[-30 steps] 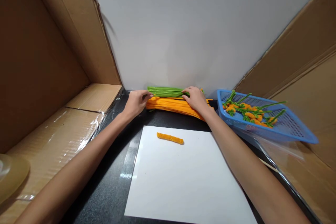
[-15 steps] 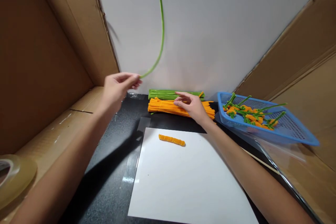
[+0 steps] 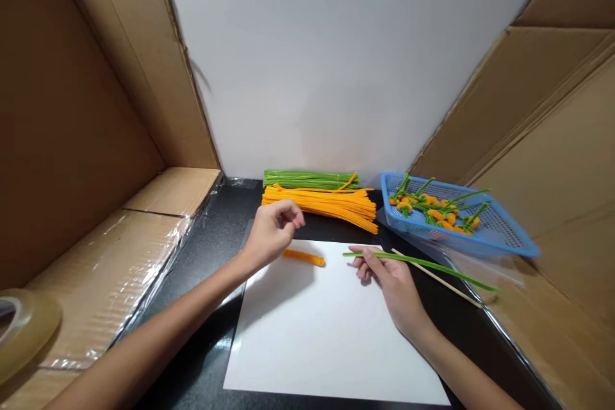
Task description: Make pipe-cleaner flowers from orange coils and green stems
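A green pipe cleaner (image 3: 435, 265) lies nearly level across my right hand (image 3: 391, 282), pinched between thumb and fingers near its left end. Its long free end points right, past the paper's edge. My left hand (image 3: 275, 230) hovers over the upper left of the white paper (image 3: 331, 333), fingers loosely bent and nothing visible in them. Just below that hand lies a short, tightly coiled orange piece (image 3: 305, 257), its left end partly covered by the hand. Behind it are a bundle of orange pipe cleaners (image 3: 327, 202) and a bundle of green pipe cleaners (image 3: 307, 179).
A blue basket (image 3: 509, 230) at the right holds several orange pieces with green stems. A thin pale stick (image 3: 446, 282) lies right of the paper. Cardboard walls (image 3: 129, 45) flank the black table (image 3: 206, 256). A tape roll (image 3: 43, 327) sits at far left.
The green pipe cleaner has passed from my left hand to my right. My left hand came down and right toward the coiled orange piece; my right hand moved off the orange bundle toward me.
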The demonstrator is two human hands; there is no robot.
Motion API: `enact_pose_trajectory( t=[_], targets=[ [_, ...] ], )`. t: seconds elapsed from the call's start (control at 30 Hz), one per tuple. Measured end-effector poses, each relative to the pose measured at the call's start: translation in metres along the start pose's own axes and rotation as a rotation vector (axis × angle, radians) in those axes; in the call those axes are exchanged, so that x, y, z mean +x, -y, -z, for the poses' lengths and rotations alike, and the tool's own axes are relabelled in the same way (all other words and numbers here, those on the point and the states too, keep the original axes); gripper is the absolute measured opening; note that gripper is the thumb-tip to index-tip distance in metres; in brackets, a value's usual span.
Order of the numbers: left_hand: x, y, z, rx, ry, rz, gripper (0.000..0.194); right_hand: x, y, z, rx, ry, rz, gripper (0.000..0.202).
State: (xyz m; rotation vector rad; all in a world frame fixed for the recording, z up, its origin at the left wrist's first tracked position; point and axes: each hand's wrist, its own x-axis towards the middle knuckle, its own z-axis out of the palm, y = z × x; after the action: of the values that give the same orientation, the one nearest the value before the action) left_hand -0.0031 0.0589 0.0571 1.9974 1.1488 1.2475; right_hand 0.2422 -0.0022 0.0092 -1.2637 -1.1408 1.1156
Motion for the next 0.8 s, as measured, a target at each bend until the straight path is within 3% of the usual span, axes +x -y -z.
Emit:
enact_pose_trajectory(
  t=[0.2, 0.3, 0.5, 0.67, 0.8],
  targets=[
    [-0.047, 0.023, -0.008, 0.156, 0.044, -0.018, 0.021, -0.010, -0.008, 0.000, -0.081, 0.097, 0.037, 0.044],
    [-0.060, 0.030, -0.011, 0.223, 0.040, -0.027, 0.022, -0.014, -0.009, -0.004, -0.112, 0.157, 0.044, 0.041],
    [-0.059, 0.028, -0.013, 0.276, 0.056, -0.071, 0.023, -0.013, -0.010, -0.009, -0.069, 0.121, -0.015, 0.043],
    [-0.057, 0.022, -0.017, 0.363, 0.301, -0.243, 0.039, -0.013, -0.007, -0.020, 0.049, 0.098, -0.088, 0.044],
    [-0.057, 0.026, -0.016, 0.279, 0.374, -0.173, 0.023, -0.017, -0.001, -0.026, 0.083, 0.081, -0.073, 0.039]
  ],
)
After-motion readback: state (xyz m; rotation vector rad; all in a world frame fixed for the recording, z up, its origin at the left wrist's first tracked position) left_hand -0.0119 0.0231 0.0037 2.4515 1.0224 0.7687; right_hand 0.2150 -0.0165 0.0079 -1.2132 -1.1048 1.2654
